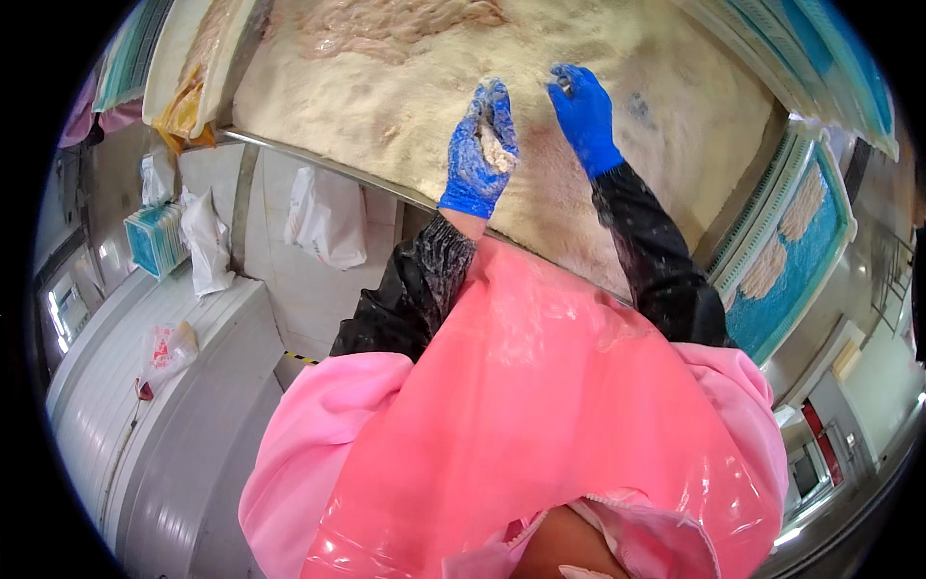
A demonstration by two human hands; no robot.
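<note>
My left hand (479, 154), in a powder-coated blue glove, is closed around a pale, crumb-coated lump (495, 150). To its right, my right hand (584, 116), also gloved in blue, has its fingertips curled together over something small that I cannot make out. Both hands are above a wide metal-edged bed of cream-coloured powder (338, 116). A heap of raw pinkish meat pieces (405, 24) lies in the powder at the top of the view.
Blue trays (786, 304) at the right hold pale coated strips, with more stacked trays (830, 58) above. A white tub (169, 82) stands upper left. On the left are small blue trays (154, 251), white bags (323, 217) and a grey ribbed metal surface (174, 405).
</note>
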